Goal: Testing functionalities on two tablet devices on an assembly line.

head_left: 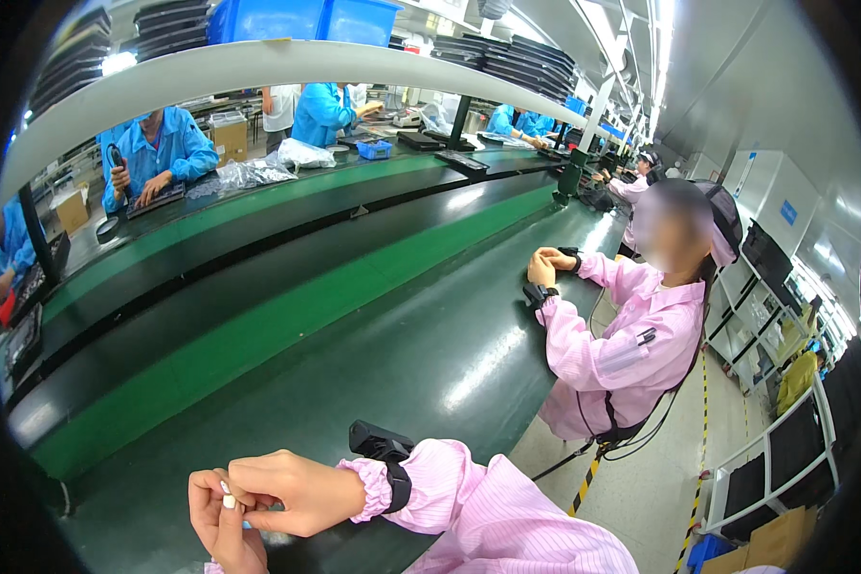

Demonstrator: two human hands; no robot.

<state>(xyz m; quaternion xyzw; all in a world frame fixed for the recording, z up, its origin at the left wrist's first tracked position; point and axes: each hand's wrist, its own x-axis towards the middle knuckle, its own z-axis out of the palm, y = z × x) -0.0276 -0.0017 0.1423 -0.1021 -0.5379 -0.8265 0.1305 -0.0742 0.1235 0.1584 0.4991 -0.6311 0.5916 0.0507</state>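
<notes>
My left hand (pixel 218 521) and my right hand (pixel 301 488) meet over the near edge of the dark green workbench (pixel 373 383), at the lower left. The fingers of both hands are curled and pressed together at the tips. Small pale spots show at the fingertips, and I cannot tell whether they are nails or a tiny thing held there. My right hand lies across the top and partly hides the left fingers. My right sleeve (pixel 440 488) is pink and striped, and a black device on a strap (pixel 383 445) sits at its wrist.
A co-worker in pink (pixel 631 335) sits to the right, hands together over the bench. Beyond a green strip (pixel 287 335) and dark belt, people in blue (pixel 167 148) handle parts. A curved shelf (pixel 287 62) overhead carries blue bins and black trays. Racks (pixel 784 459) stand at right.
</notes>
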